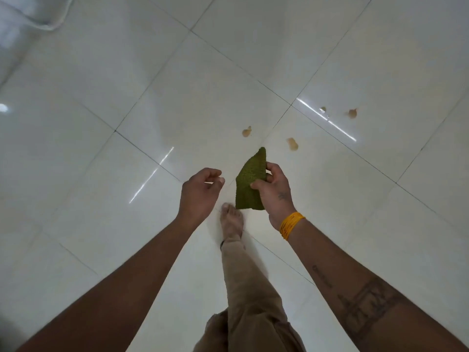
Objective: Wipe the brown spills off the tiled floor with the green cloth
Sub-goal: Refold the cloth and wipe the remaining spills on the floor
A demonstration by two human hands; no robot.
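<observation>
A folded green cloth point(250, 182) hangs in the air above the white tiled floor point(177, 97), and my right hand point(275, 191) grips it along its right side. To the cloth's left, a little apart, my left hand point(199, 191) holds nothing, with its fingers loosely curled. Several brown spills lie on the tiles beyond the hands: one point(246, 132) straight ahead, one point(292, 144) just right of the cloth's tip, and two farther right, a small spill point(322, 109) and a larger spill point(352, 113).
My bare foot point(231, 221) and a beige trouser leg point(250, 288) stand on the floor under the hands. A white object point(30, 11) lies at the far left corner. Dark grout lines cross the glossy tiles.
</observation>
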